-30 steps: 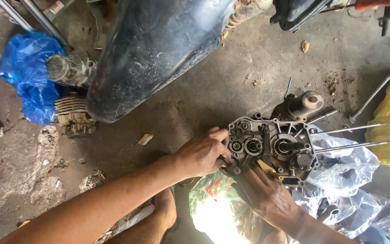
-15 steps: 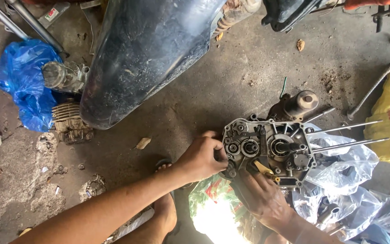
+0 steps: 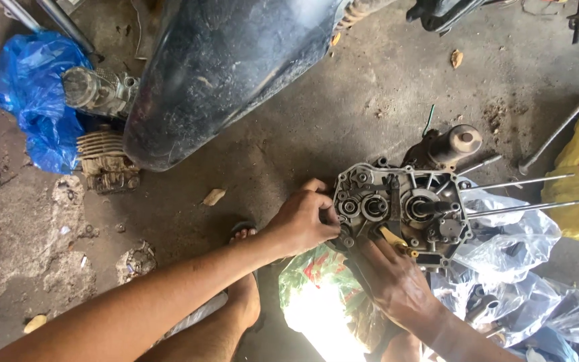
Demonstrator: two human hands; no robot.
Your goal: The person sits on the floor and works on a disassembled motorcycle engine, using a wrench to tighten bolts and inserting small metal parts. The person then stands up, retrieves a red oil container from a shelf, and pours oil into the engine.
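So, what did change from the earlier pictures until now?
Almost nothing. The left hand stays on the left edge of the engine case, and the right hand stays at its lower edge. The whole scene only drifts a little in the picture, so the camera shifted. The black fender and blue bag lie as before.

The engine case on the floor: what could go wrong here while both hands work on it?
1. The engine case rests partly on loose clear plastic bags, so it might slide or tip under the left hand and right hand.
2. The long studs stick out sideways and could catch an arm.
3. Grit from the dirty concrete floor might get into the open case.
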